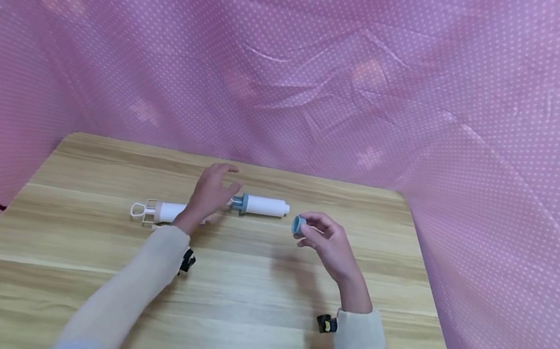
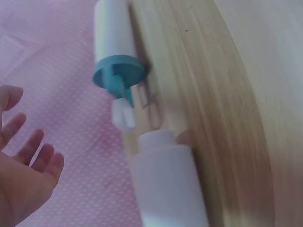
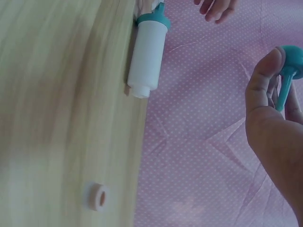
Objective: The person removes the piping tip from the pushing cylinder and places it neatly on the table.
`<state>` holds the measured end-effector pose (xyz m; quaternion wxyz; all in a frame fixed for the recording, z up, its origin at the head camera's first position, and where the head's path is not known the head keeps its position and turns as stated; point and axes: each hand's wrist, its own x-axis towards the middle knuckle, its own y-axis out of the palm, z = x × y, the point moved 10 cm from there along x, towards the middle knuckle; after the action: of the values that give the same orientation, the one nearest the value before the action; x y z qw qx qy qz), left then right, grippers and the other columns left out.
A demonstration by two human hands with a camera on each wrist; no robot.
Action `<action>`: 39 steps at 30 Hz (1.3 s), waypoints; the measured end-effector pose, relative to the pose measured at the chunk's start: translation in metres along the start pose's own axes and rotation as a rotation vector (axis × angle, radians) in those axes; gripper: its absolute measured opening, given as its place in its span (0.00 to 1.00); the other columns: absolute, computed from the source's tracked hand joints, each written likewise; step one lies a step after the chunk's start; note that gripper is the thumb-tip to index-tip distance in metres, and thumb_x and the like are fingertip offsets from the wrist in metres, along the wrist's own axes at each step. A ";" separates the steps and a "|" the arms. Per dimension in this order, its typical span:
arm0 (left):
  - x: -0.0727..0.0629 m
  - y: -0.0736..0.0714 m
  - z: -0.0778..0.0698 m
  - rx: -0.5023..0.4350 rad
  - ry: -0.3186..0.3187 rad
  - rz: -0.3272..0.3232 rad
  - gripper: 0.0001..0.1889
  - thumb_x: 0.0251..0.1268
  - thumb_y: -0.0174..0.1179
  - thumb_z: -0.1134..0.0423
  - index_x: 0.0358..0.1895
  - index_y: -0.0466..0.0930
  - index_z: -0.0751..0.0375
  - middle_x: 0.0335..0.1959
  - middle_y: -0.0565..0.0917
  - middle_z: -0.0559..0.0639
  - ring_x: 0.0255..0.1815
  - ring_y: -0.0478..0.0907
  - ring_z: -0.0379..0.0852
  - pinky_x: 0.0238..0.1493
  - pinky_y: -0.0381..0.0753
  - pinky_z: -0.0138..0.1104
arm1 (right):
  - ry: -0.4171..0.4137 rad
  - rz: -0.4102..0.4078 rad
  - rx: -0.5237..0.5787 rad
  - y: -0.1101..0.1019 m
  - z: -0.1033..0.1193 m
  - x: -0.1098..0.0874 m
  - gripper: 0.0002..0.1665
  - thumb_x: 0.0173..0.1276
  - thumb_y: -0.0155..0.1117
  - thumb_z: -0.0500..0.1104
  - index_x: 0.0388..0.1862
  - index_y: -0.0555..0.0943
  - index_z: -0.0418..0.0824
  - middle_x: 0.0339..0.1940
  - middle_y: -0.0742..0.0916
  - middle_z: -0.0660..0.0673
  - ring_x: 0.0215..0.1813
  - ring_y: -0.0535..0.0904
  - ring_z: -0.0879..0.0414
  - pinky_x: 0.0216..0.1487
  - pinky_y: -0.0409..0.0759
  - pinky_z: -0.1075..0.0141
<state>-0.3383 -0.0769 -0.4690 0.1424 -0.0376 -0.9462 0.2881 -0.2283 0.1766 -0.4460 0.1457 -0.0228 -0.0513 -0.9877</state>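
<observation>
My right hand (image 1: 331, 250) pinches a small teal cap (image 1: 298, 225) between thumb and fingers, raised over the table. The right wrist view shows a thin stem on this cap (image 3: 293, 59). A white syringe-like tube with a teal collar (image 1: 265, 206) lies on its side, its narrow nozzle toward the right hand. Over its handle end hovers my left hand (image 1: 208, 195), fingers spread and loosely bent, holding nothing. A second white tube with a pale pink collar and a loop handle (image 1: 169, 213) lies to the left, partly hidden beneath the left wrist.
A small pale pink ring-shaped piece (image 3: 98, 197) lies on the wooden table (image 1: 234, 315), seen in the right wrist view. Pink dotted cloth (image 1: 274, 75) hangs behind the table and along both sides. A black wrist camera (image 1: 326, 323) sits at the right cuff.
</observation>
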 end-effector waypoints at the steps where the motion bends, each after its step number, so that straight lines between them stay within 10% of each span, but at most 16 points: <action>1: -0.002 -0.002 -0.003 -0.003 0.005 0.016 0.21 0.72 0.62 0.58 0.63 0.78 0.61 0.66 0.75 0.60 0.69 0.67 0.60 0.70 0.66 0.56 | 0.001 0.000 -0.023 0.000 0.003 0.001 0.16 0.75 0.59 0.32 0.58 0.76 0.27 0.46 0.83 0.42 0.45 0.84 0.52 0.45 0.86 0.61; 15: -0.036 -0.009 -0.077 -0.265 0.159 0.175 0.24 0.68 0.68 0.58 0.64 0.76 0.62 0.61 0.78 0.58 0.62 0.76 0.57 0.60 0.80 0.49 | -0.033 -0.039 -0.175 0.011 0.042 0.017 0.20 0.73 0.63 0.35 0.60 0.76 0.28 0.54 0.83 0.38 0.44 0.85 0.53 0.43 0.86 0.61; 25: -0.058 -0.011 -0.129 -0.459 0.278 0.162 0.23 0.61 0.73 0.67 0.60 0.80 0.60 0.55 0.82 0.51 0.57 0.79 0.51 0.54 0.85 0.39 | -0.159 0.033 -0.208 0.043 0.065 0.024 0.17 0.73 0.64 0.35 0.57 0.78 0.29 0.48 0.84 0.37 0.43 0.84 0.46 0.44 0.86 0.56; 39: -0.078 -0.016 -0.150 -0.555 0.403 0.111 0.19 0.59 0.71 0.76 0.54 0.83 0.65 0.53 0.83 0.55 0.55 0.81 0.52 0.50 0.86 0.41 | -0.139 0.156 -0.167 0.063 0.052 0.020 0.18 0.75 0.62 0.37 0.60 0.76 0.29 0.50 0.84 0.38 0.43 0.85 0.51 0.45 0.85 0.60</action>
<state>-0.2201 -0.0218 -0.3608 0.2950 -0.1824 -0.9378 0.0137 -0.2280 0.1167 -0.3870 0.2159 -0.1071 0.0231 -0.9703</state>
